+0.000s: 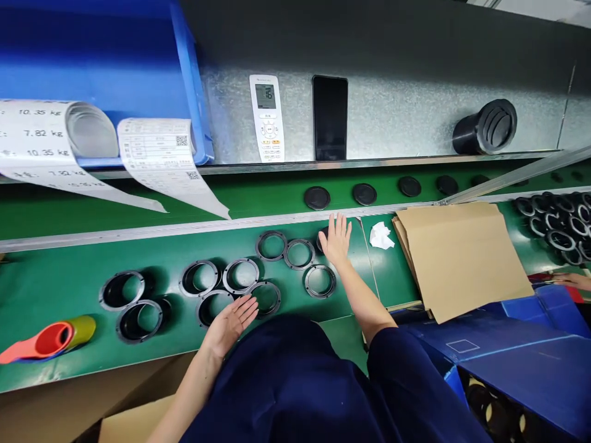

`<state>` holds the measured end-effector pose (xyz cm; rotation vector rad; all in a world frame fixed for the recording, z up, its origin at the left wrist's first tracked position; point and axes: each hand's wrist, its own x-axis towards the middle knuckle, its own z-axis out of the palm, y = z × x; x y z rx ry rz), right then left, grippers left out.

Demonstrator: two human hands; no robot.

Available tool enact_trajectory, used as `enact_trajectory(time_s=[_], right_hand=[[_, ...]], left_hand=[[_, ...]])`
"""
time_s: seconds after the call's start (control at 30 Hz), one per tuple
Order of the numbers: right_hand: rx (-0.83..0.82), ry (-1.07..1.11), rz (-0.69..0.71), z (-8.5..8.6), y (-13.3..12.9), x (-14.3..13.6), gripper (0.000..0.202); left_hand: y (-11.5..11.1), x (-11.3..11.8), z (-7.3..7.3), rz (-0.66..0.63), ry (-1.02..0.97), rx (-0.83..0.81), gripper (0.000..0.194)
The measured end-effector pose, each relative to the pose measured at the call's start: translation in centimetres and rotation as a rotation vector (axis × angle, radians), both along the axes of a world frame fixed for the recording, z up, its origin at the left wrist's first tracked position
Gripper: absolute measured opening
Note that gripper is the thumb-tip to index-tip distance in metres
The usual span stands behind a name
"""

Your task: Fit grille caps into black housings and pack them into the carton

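My right hand (pixel 336 241) is stretched flat, fingers apart, at the far edge of the green bench, over a dark round part (pixel 322 239) that it mostly hides. Whether it touches that part I cannot tell. Nearer my body, my left hand (pixel 233 321) lies open with the palm turned up and nothing in it, beside a black ring (pixel 268 299). Several black flanged rings stand around both hands, among them a thin ring (pixel 320 267) below my right hand and a taller cylinder (pixel 200 263) to the left.
Black discs (pixel 364 194) sit in a row on the green strip behind the rail. Cardboard sheets (pixel 466 258) and crumpled white paper (pixel 381 235) lie right. A remote (pixel 268 117), a phone (pixel 330 118) and a black cylinder (pixel 484 127) rest on the shelf. Tape rolls (pixel 50 344) lie left.
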<state>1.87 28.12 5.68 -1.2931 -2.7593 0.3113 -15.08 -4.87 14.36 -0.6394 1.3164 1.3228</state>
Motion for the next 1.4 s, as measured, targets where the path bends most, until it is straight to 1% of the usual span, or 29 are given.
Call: enact_trajectory(time_s=[0.1,0.17,0.2,0.23,0.3,0.33,0.37,0.43,0.47,0.53,0.57,0.63,0.7,0.77,0.83,0.9,0.97,1.0,1.07,1.1,1.13,1.17,1.2,1.23,1.3,1.33,1.4], right_hand=[[-0.079,-0.053,0.011,-1.1,-0.5,-0.5,0.07],[-0.126,-0.026,-0.038,-1.4,0.7,-1.5,0.068],[-0.161,0.035,-0.119,-1.4,1.8,-2.3,0.067],[-0.212,0.117,-0.233,-1.2,3.3,-3.3,0.064],[-0.335,0.276,-0.495,-0.6,7.0,-5.7,0.059],[-0.399,0.33,-0.601,-0.3,8.9,-7.1,0.055],[-0.456,0.363,-0.675,0.0,10.7,-8.4,0.05],[-0.548,0.397,-0.734,0.4,13.1,-10.9,0.037],[-0.601,0.428,-0.747,0.6,13.7,-12.0,0.03],[-0.717,0.51,-0.757,0.9,13.4,-13.9,0.029],[-0.776,0.556,-0.749,1.1,12.6,-14.6,0.032],[-0.887,0.646,-0.713,1.7,9.6,-15.2,0.043],[-0.988,0.719,-0.655,2.6,5.5,-14.9,0.053],[-1.158,0.861,-0.548,4.1,0.5,-13.6,0.059],[-1.382,1.048,-0.413,6.0,-4.5,-11.8,0.057],[-1.569,1.175,-0.309,8.2,-9.2,-9.9,0.049],[-1.676,1.163,-0.246,10.4,-13.1,-8.3,0.039],[-1.718,1.127,-0.209,11.4,-14.6,-7.7,0.036],[-1.774,1.011,-0.103,13.0,-16.7,-6.7,0.037],[-1.766,0.945,-0.049,13.6,-17.2,-6.4,0.039],[-1.702,0.895,-0.007,14.2,-17.4,-6.0,0.041],[-1.572,0.873,0.024,14.7,-17.4,-5.8,0.044],[-1.384,0.878,0.052,15.2,-17.1,-5.5,0.048],[-1.158,0.897,0.089,15.7,-16.7,-5.3,0.049],[-0.727,0.929,0.221,16.7,-16.0,-5.0,0.046],[-0.575,0.924,0.314,17.2,-15.7,-4.9,0.043],[-0.399,0.885,0.475,18.0,-15.4,-4.7,0.041]], left_hand=[[0.7,-0.8,-0.1,-0.019,-0.005,-0.021,0.036],[1.1,-1.4,-0.2,-0.019,0.005,-0.025,0.033],[1.3,-1.6,-0.2,-0.023,0.005,-0.027,0.032],[1.6,-1.8,-0.2,-0.028,0.003,-0.029,0.03],[2.2,-2.1,-0.1,-0.04,-0.009,-0.034,0.027],[2.5,-2.2,0.0,-0.044,-0.014,-0.031,0.026],[2.9,-2.3,0.1,-0.041,-0.015,-0.022,0.025],[3.4,-2.4,0.5,-0.02,-0.014,0.006,0.023],[3.6,-2.4,0.6,-0.003,-0.013,0.016,0.023],[3.8,-2.6,0.9,0.029,-0.01,0.032,0.022],[3.9,-2.7,0.9,0.041,-0.002,0.038,0.022],[4.2,-2.8,1.1,0.052,0.028,0.053,0.02],[4.7,-2.7,1.4,0.055,0.075,0.095,0.019],[5.6,-2.4,1.8,0.056,0.131,0.188,0.023],[6.6,-2.0,2.3,0.082,0.206,0.346,0.038],[7.5,-1.5,2.9,0.135,0.288,0.537,0.061],[7.7,-1.1,3.7,0.17,0.34,0.706,0.081],[7.5,-0.9,4.1,0.167,0.348,0.764,0.086],[6.8,-0.6,5.0,0.145,0.334,0.807,0.088],[6.3,-0.5,5.4,0.151,0.326,0.803,0.086],[5.7,-0.3,5.9,0.173,0.325,0.793,0.084],[5.2,-0.1,6.3,0.206,0.333,0.788,0.082],[4.7,0.1,6.7,0.241,0.347,0.791,0.082],[4.3,0.4,7.1,0.268,0.363,0.804,0.083],[3.6,1.1,7.7,0.276,0.38,0.845,0.09],[3.3,1.5,8.0,0.262,0.379,0.862,0.093],[2.8,2.3,8.5,0.241,0.378,0.888,0.097]])
